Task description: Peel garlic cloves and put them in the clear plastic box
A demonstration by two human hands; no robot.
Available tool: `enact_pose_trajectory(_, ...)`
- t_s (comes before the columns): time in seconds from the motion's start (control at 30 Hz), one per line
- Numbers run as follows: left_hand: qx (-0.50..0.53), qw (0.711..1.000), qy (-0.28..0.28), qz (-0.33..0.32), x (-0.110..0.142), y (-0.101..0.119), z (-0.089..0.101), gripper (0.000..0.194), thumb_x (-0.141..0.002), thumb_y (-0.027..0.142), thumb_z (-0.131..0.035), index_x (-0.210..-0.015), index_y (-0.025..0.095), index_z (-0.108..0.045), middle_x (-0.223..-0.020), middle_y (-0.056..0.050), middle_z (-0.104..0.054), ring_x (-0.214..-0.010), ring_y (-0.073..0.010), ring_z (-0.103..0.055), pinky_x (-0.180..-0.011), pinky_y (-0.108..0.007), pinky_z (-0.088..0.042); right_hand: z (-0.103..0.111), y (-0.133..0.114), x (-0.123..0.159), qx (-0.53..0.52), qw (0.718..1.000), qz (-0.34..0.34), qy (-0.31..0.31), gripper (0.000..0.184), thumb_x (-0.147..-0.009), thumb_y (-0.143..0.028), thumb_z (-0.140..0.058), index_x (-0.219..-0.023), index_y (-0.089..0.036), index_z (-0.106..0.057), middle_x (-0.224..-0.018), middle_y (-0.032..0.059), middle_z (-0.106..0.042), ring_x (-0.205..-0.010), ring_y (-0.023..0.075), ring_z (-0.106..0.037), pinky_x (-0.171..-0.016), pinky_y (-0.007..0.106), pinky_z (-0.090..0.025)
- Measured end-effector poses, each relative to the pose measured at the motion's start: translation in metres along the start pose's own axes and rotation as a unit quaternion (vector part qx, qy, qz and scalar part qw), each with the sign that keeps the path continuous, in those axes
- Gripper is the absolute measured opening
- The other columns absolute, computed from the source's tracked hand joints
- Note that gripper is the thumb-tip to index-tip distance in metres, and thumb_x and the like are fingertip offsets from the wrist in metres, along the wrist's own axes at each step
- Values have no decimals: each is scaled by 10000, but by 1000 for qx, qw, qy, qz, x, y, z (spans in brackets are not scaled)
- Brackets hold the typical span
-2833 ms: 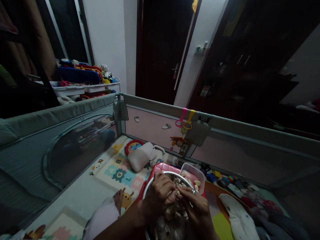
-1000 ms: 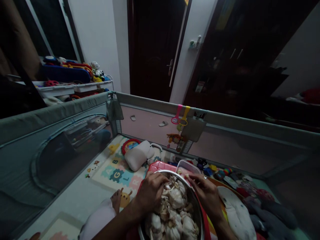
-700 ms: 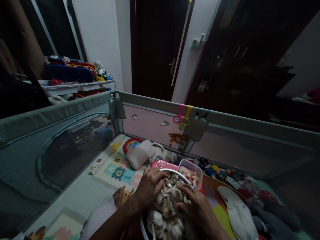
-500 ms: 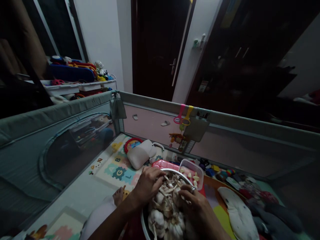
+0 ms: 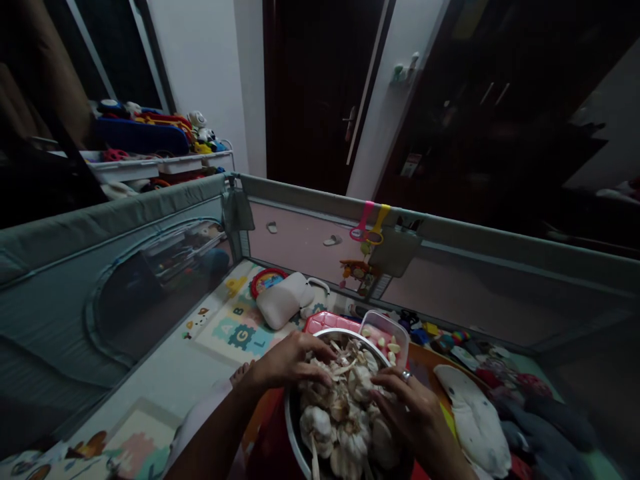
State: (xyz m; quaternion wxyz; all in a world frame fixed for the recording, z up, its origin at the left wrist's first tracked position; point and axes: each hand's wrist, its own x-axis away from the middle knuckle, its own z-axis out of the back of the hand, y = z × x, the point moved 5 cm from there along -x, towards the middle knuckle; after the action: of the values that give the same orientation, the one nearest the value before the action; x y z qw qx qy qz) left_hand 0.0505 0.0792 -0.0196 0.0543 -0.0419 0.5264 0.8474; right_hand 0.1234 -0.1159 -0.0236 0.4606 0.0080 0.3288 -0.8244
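Where skins (image 5: pixel 340 408) flake, garlic (image 5: pixel 353 437) looks white; stems (image 5: pixel 315 461) jut.

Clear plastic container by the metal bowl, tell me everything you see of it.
A roughly rectangular, translucent plastic container with rounded corners and a pale rim. It stands upright and uncovered on a red base, just beyond the metal bowl, with peeled garlic cloves inside. The right hand is near it; contact is unclear.

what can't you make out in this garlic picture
In the head view:
Near side of the bowl: cut off by the bottom edge.
Bottom of the bowl: hidden under garlic bulbs.
Whether the left hand or right hand grips anything: too dim.
Most of the cabinet: lost in darkness.
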Motion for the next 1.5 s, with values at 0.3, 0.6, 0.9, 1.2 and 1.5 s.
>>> enact_pose_trajectory(0.3, -48, 997, 17, -54, -5, -2, -10, 101, -747, 230, -691, -765, 150, -749, -736, -53, -725, -692, -157, -648, -661, -204, -457, -49, -21, -2, 163, 981, 54, -93, 138, -764, -186, -597, -826, -236, -710, -724, 73, -720, -619, 218, -673, -547, 261, -487)
enact_pose_trajectory(0.6, 10, 997, 68, -22, -2, 4, 0, 126, -764, 245, -657, -722, 162, -743, -725, -32, -729, -689, -153, -649, -665, -211, -466, -19, -6, -10, -68, 996, -39, -45, 187, -808, -309, -533, -782, -245, -706, -708, 33, -741, -629, 199, -684, -594, 268, -511)
enact_pose_trajectory(0.9, -71, 994, 78, -43, -3, 10, -17, 273, -684, 265, -749, -938, 172, -714, -853, -45, -730, -823, -196, -647, -753, -255, -474, -2, -2, -11, -178, 975, -112, 70, 236, -758, -403, -626, -821, -210, -747, -776, 75, -756, -651, 232, -695, -600, 276, -551)
enact_pose_trajectory(1.2, -71, 985, 133, -78, -3, 15, -28, 324, -686, 49, -582, -932, 207, -721, -874, -25, -729, -821, -187, -645, -777, -263, -476, -10, -6, -27, -263, 959, -101, 39, 162, -717, -354, -664, -758, -197, -665, -699, 33, -696, -637, 200, -656, -562, 261, -530)
enact_pose_trajectory(1.5, -123, 977, 148, -97, -2, 16, -34, 247, -690, 235, -732, -922, 153, -705, -844, -74, -709, -802, -215, -635, -743, -279, -488, -14, -15, -27, -166, 984, -39, 59, 148, -833, -319, -525, -773, -203, -595, -690, 25, -668, -637, 178, -627, -575, 243, -494)
